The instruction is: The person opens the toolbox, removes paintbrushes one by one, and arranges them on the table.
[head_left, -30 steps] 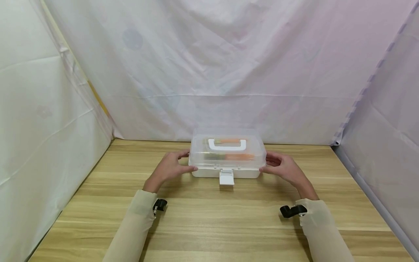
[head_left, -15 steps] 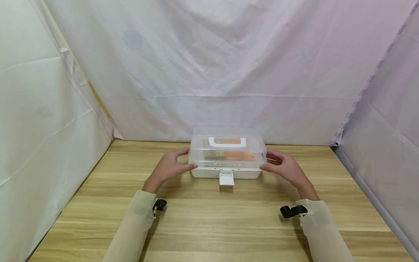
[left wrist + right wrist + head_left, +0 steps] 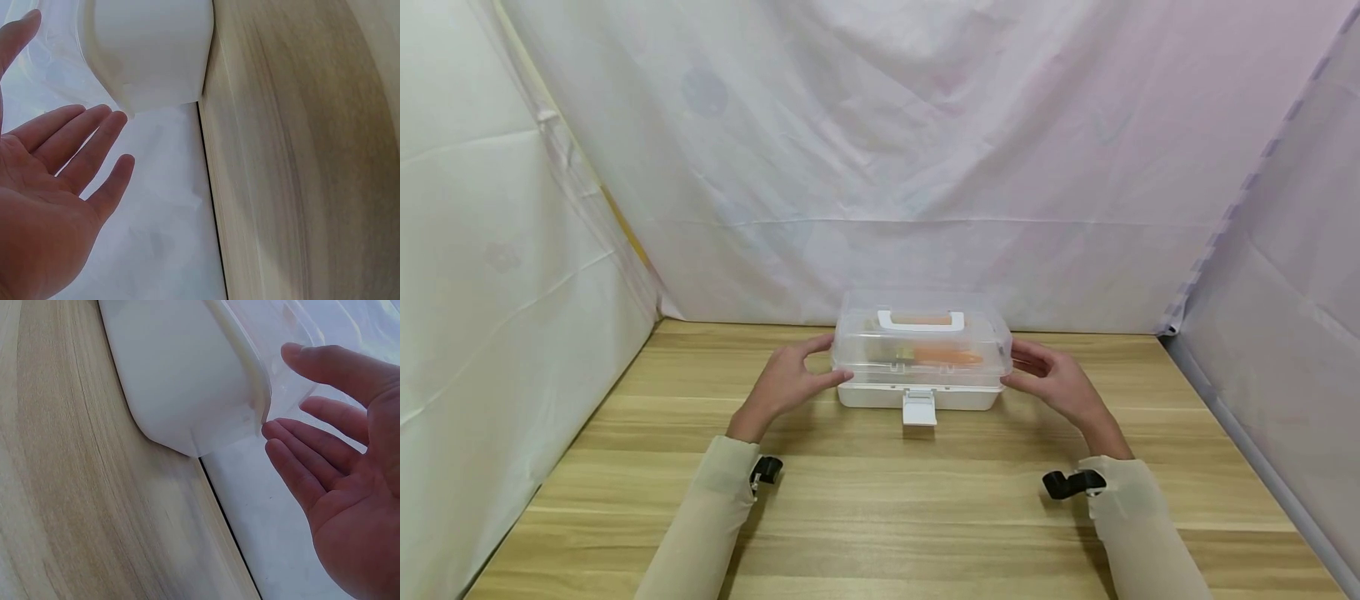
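Note:
A white plastic storage box (image 3: 880,397) stands at the back of the table, its front latch (image 3: 919,408) folded down. Its clear lid (image 3: 857,354) with a white handle (image 3: 921,325) is tilted up slightly at the front. At the lid's left end, my left hand (image 3: 786,382) touches it with thumb and fairly straight fingers (image 3: 94,150). My right hand (image 3: 1060,385) touches the right end likewise, fingertips (image 3: 275,447) by the rim. Through the lid shows an orange-handled thing (image 3: 947,356), blurred, like a paintbrush, and more orange behind it.
A pale cloth curtain (image 3: 917,167) hangs right behind the box, with more cloth at both sides. The wood-grain table (image 3: 895,508) spreads in front of the box. Black mounts (image 3: 766,470) sit at both sleeve cuffs.
The lid's front edge has risen a little from the white base, and the handle has tipped back. Both thumbs have moved slightly upward with it. The base stays put.

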A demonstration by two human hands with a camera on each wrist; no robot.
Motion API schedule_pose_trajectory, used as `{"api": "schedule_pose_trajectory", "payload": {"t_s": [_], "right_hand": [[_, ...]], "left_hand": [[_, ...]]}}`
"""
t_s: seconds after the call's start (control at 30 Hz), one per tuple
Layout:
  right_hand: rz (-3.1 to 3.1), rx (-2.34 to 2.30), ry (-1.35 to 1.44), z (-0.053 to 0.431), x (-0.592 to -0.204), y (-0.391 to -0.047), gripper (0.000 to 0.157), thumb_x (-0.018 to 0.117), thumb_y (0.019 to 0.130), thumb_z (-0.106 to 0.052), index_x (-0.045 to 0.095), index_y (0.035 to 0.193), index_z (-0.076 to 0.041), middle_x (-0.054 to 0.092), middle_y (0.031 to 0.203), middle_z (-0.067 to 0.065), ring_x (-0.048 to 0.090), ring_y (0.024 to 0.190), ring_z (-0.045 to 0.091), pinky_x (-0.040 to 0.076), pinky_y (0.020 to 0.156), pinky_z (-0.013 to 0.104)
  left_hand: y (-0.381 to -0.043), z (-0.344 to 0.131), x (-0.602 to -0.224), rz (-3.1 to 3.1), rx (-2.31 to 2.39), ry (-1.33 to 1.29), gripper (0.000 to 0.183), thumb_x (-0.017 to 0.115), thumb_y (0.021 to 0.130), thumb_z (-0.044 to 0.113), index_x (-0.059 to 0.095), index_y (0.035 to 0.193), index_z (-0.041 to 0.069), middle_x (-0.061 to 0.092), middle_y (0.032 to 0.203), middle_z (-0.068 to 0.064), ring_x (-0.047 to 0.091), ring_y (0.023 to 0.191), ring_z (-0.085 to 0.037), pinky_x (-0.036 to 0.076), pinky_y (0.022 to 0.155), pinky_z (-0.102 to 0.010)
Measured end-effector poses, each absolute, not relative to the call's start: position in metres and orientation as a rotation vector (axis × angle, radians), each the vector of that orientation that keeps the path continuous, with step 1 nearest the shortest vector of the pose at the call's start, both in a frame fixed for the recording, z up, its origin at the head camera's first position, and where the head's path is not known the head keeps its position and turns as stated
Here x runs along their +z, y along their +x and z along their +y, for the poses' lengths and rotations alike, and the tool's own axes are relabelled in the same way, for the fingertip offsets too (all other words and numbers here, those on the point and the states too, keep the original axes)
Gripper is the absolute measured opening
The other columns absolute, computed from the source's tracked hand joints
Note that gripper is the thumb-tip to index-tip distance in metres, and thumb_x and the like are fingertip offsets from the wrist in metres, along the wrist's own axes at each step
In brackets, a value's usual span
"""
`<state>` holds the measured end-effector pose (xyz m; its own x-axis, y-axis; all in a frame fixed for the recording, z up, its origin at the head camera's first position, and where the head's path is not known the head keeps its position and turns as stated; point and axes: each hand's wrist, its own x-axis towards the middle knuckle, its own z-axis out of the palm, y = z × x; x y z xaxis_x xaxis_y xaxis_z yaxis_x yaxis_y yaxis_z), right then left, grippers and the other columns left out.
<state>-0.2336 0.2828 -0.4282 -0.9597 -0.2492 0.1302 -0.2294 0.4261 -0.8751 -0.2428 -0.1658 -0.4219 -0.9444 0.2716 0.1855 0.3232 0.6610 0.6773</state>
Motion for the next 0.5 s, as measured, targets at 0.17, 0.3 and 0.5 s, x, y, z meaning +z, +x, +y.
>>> {"api": "schedule_pose_trajectory", "payload": {"t_s": [0.17,0.3,0.5], "right_hand": [[2.675,-1.602,-0.451,0.2836,-0.4294,-0.2352,0.062,0.079,0.104,-0.012,0.054,0.158,0.005,0.061,0.153,0.026,0.061,0.138,0.045,0.054,0.096,0.015],[2.677,-1.61,-0.445,0.2842,-0.4296,-0.2358,0.061,0.079,0.105,-0.013,0.054,0.158,0.003,0.062,0.152,0.026,0.062,0.136,0.043,0.054,0.096,0.016],[2.676,-1.613,-0.428,0.2835,-0.4292,-0.2354,0.062,0.078,0.105,-0.014,0.053,0.159,0.004,0.06,0.153,0.026,0.06,0.137,0.046,0.054,0.095,0.015]], "left_hand": [[-0.2448,-0.1662,-0.4231,-2.77,-1.187,-0.519,0.077,0.086,0.095,0.048,0.063,0.155,0.006,0.065,0.152,-0.015,0.058,0.144,-0.04,0.048,0.115,-0.063],[-0.2468,-0.1682,-0.4256,-2.745,-1.204,-0.537,0.075,0.088,0.094,0.045,0.064,0.154,0.007,0.067,0.15,-0.015,0.06,0.142,-0.04,0.047,0.114,-0.064],[-0.2498,-0.1721,-0.4292,-2.708,-1.222,-0.574,0.066,0.086,0.096,0.033,0.065,0.154,0.009,0.069,0.145,-0.019,0.062,0.139,-0.042,0.047,0.114,-0.067]]}}
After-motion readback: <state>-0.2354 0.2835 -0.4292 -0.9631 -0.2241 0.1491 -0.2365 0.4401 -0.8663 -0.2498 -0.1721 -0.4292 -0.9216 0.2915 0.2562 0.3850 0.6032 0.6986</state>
